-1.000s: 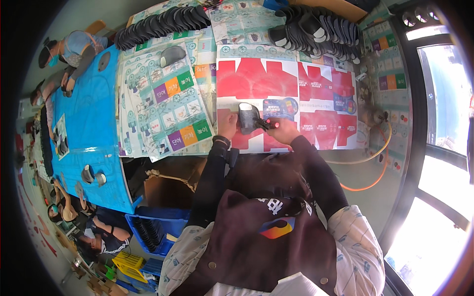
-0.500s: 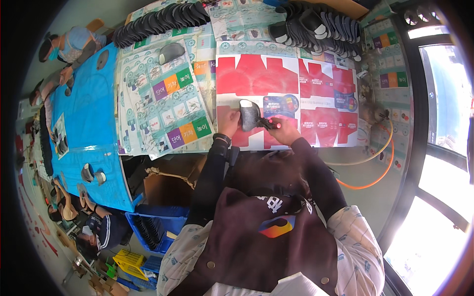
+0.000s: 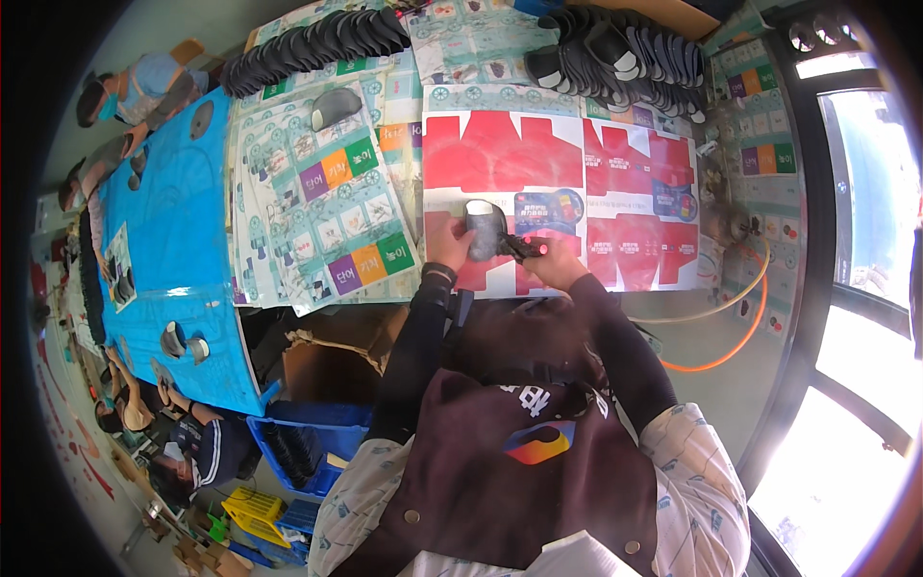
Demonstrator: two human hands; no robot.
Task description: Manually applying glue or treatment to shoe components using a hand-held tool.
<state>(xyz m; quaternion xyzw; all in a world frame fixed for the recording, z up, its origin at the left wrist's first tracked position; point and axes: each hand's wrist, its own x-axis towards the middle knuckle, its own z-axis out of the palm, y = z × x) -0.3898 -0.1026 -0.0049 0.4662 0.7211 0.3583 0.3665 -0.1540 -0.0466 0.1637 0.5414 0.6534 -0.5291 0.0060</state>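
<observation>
My left hand (image 3: 449,243) grips the left edge of a curved dark grey pad (image 3: 487,234) with a pale patch at its top. My right hand (image 3: 560,264) is closed around a small black tool (image 3: 520,247) with red ends, whose exact kind I cannot make out. Its dark tip meets or lies just beside the pad's right edge. Both hands work over a red and white printed sheet (image 3: 615,198) at the near side of the table. Fingers hide part of the tool and the pad's left edge.
Stacked black curved pads (image 3: 317,48) line the far left, with another pile (image 3: 620,60) at far right. One loose pad (image 3: 336,108) lies on green printed sheets (image 3: 279,207). A yellow-orange hose (image 3: 764,288) curves at right. People sit around a blue table (image 3: 183,231); a blue crate (image 3: 336,438) stands below.
The pad has turned slightly between my hands, showing a lighter grey face. My hands stay close together, with the tool still at its right edge.
</observation>
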